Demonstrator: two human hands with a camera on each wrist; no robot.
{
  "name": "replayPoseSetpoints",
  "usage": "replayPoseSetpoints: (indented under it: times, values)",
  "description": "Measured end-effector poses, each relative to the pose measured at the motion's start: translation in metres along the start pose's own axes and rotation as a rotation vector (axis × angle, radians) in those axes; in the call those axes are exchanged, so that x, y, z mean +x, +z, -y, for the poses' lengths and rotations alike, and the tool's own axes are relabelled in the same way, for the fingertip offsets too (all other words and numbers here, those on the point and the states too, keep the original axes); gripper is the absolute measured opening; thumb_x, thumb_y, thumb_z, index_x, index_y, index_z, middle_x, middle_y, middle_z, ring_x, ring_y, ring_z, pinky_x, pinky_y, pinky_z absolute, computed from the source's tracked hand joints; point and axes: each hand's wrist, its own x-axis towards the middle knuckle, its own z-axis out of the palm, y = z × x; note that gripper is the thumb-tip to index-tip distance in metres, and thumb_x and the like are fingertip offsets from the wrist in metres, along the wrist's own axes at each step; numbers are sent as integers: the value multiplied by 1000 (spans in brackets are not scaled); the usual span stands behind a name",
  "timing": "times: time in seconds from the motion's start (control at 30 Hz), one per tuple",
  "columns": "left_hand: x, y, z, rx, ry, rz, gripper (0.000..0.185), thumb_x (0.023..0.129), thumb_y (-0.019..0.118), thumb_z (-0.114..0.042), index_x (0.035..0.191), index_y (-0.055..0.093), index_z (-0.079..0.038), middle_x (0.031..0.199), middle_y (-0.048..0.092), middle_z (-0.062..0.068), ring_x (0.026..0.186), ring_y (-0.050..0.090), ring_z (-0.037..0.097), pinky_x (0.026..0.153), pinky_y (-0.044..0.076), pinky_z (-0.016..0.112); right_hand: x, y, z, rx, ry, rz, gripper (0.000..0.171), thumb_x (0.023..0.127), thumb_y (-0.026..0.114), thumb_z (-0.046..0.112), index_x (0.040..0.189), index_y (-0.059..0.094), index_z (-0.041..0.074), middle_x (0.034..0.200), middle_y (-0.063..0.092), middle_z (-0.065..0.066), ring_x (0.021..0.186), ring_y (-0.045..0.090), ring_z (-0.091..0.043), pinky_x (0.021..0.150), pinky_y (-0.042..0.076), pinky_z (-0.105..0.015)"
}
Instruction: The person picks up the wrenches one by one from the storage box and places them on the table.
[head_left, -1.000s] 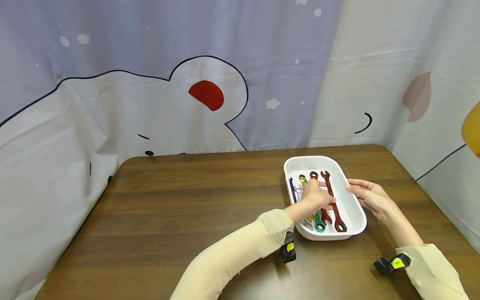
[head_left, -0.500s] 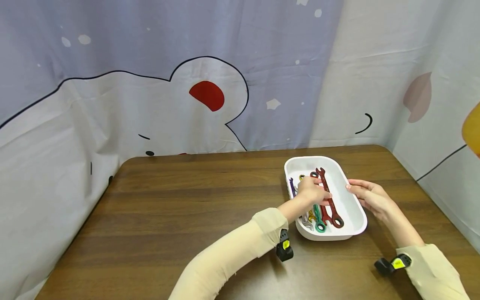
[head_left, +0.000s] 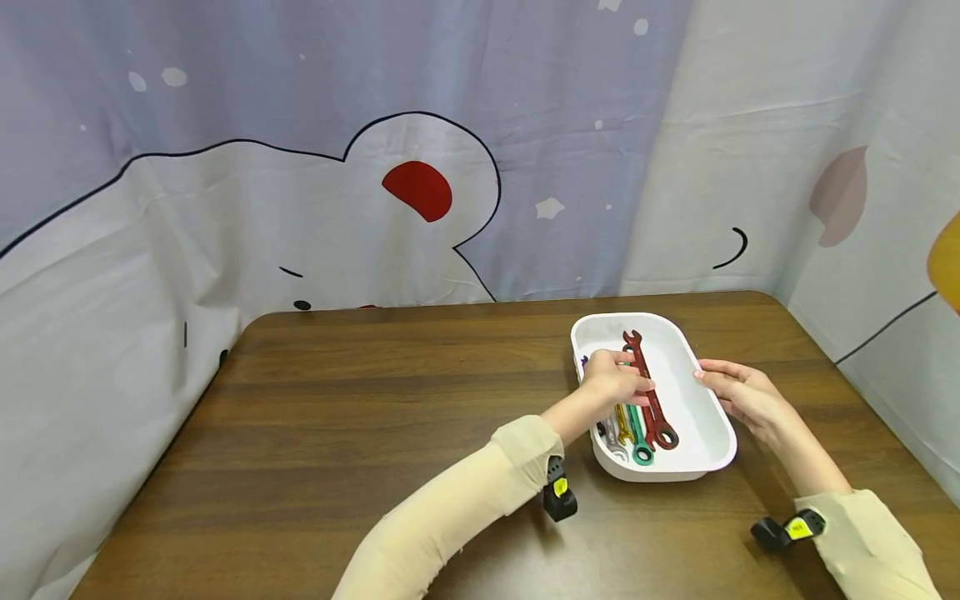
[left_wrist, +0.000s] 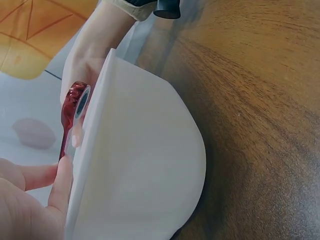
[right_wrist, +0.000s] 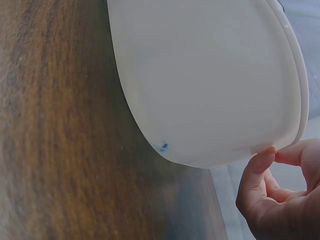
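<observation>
A white plastic tray (head_left: 705, 425) on the table holds several colored ratchet wrenches. My left hand (head_left: 609, 381) pinches a dark red ratchet wrench (head_left: 662, 429) by its middle, over the tray's left half. In the left wrist view the ring end of this red wrench (left_wrist: 70, 111) shows above the rim, between the fingers and the far hand. Beneath it lie a green wrench (head_left: 641, 448), a gold one (head_left: 623, 423) and a silver one (head_left: 615, 446), partly covered by the left hand. At the tray's right rim my right hand (head_left: 746, 400) grips the edge, thumb against the wall in the right wrist view.
The tray stands on a brown wooden table (head_left: 375, 417), right of its middle. A printed curtain (head_left: 555, 150) hangs behind the table's back edge. Each wrist carries a black camera, one at the left cuff (head_left: 558, 492), another by the right cuff (head_left: 783, 531).
My left hand has moved leftward with the dark red wrench, bringing it from the tray's middle toward the other wrenches. The right hand has stayed at the rim.
</observation>
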Motion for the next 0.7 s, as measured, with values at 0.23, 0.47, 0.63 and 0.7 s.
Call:
replayPoseSetpoints:
  times: [0.23,0.47,0.63,0.7]
  values:
    - [0,-3,0,8,7,0,42,75,69,18,114,61,6,92,69,17,84,71,37,62,62,36,-1,0,0,13,-1,2,18,96,57,20,114,53,16,89,66,18,83,64,0,71,59,-19]
    - [-3,-5,2,10,28,7,42,75,69,17,114,61,5,85,66,12,82,71,37,61,62,37,-2,0,0,50,-7,8,10,96,57,19,105,55,23,89,67,17,83,65,0,70,59,-19]
    - [-6,-7,0,15,39,5,43,74,70,17,114,61,5,82,66,11,80,71,38,59,62,36,-2,-1,0,53,-4,7,11,96,57,19,106,55,23,89,67,16,83,65,0,70,59,-19]
    - [-7,-8,0,14,42,4,43,74,70,17,114,61,5,82,66,11,80,71,39,58,62,35,-2,-1,0,46,-2,5,11,96,57,19,107,55,22,89,67,17,82,65,0,70,59,-19]
